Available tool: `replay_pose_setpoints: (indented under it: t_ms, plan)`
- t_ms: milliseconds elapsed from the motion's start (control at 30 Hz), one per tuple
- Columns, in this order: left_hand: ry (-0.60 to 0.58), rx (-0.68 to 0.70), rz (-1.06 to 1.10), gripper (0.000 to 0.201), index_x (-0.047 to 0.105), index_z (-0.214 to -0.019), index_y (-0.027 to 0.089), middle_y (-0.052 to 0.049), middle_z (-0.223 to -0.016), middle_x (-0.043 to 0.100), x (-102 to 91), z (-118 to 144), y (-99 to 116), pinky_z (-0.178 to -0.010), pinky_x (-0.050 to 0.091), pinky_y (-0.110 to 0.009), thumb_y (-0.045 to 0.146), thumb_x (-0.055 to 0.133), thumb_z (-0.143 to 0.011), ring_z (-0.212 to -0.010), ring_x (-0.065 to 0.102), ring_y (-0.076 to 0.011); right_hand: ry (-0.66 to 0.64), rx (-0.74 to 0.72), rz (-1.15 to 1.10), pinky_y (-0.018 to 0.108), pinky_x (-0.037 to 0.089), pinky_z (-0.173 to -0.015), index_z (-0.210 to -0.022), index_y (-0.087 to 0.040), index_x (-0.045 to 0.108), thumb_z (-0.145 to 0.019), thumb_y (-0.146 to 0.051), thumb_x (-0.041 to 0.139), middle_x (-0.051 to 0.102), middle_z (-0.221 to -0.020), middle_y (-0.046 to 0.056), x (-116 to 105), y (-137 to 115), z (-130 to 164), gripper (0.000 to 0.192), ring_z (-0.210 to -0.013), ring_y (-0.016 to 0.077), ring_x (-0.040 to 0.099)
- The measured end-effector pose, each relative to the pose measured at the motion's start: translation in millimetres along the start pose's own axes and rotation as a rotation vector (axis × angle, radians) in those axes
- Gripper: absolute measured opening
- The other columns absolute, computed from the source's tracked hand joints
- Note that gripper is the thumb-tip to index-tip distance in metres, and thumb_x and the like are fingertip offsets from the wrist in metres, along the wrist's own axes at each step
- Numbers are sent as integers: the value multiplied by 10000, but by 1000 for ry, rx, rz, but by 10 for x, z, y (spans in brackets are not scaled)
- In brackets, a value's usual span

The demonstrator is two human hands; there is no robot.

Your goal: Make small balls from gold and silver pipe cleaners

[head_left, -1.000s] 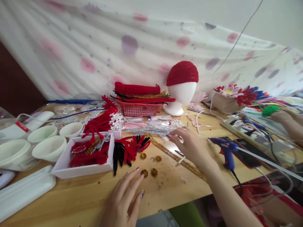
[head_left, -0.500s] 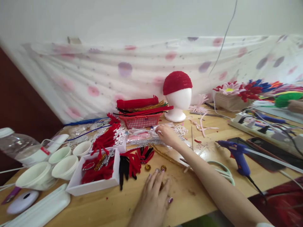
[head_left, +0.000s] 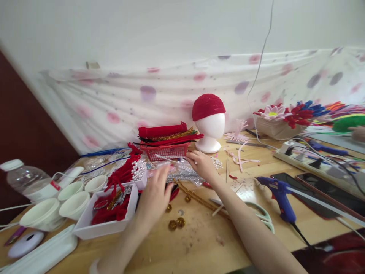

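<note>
My right hand (head_left: pixel 202 164) reaches over a clear plastic bag (head_left: pixel 182 166) in front of the red basket (head_left: pixel 168 151), its fingertips pinched on the bag's edge. My left hand (head_left: pixel 155 194) is stretched forward with nothing in it, fingers extended over red and black fuzzy pieces (head_left: pixel 174 193) that it partly hides. Silver tinsel stems (head_left: pixel 182 176) lie between the two hands. Several small gold coils (head_left: pixel 180 222) rest on the table nearer to me. Gold tinsel stems (head_left: pixel 196 197) run under my right forearm.
A white foam head (head_left: pixel 210 133) wears a red cap. Left stand a white box (head_left: pixel 99 230) of red pieces, cups (head_left: pixel 74 205) and a bottle (head_left: pixel 25 177). Right lie scissors (head_left: pixel 264 215), a blue glue gun (head_left: pixel 281 194), phones and a power strip (head_left: pixel 302 161). Another person's hand (head_left: pixel 358 134) shows far right.
My left hand has lifted off the gold coils and moved forward and left, uncovering them. My right hand stays by the plastic bag. The view has shifted slightly.
</note>
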State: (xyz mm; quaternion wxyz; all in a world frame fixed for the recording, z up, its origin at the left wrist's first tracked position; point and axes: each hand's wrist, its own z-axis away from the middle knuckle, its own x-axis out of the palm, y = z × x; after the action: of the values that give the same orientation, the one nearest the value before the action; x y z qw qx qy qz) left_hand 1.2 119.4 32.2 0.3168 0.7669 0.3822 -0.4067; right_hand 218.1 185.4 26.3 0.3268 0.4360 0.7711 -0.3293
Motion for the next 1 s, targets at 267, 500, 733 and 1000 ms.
replay_pose_setpoints:
  t_ms: [267, 500, 733, 1000]
  plan:
    - [-145, -138, -135, 220, 660, -1164, 172, -106, -1180, 684, 35, -631, -457, -863, 576, -431, 243, 599, -965, -1006, 685, -239, 19, -101, -9, 283, 421, -737, -979, -177, 716, -1018, -222, 499, 720, -900, 85, 73, 49, 16, 225, -855, 209, 649]
    - [-65, -163, -69, 166, 709, -1022, 158, -110, -1092, 712, -105, -630, -510, -932, 520, -441, 198, 558, -967, -1050, 657, -255, 29, -60, -5, 290, 426, -714, -901, -179, 689, -1004, -197, 508, 701, -854, 78, 94, 53, 10, 209, -811, 210, 643]
    - [77, -154, 222, 241, 747, -856, 197, -73, -919, 804, -465, -789, -404, -789, 532, -316, 208, 513, -911, -864, 737, -245, 42, -112, -101, 286, 479, -686, -1127, -195, 652, -992, -216, 538, 768, -942, 63, -409, -226, -352, 178, -820, 208, 706]
    - [56, -142, 324, 214, 750, -825, 183, -55, -811, 801, -566, -917, -350, -691, 510, -284, 212, 550, -896, -760, 732, -223, 55, -163, -135, 311, 503, -759, -972, -228, 770, -951, -172, 586, 784, -947, 44, -800, -423, -649, 194, -865, 209, 708]
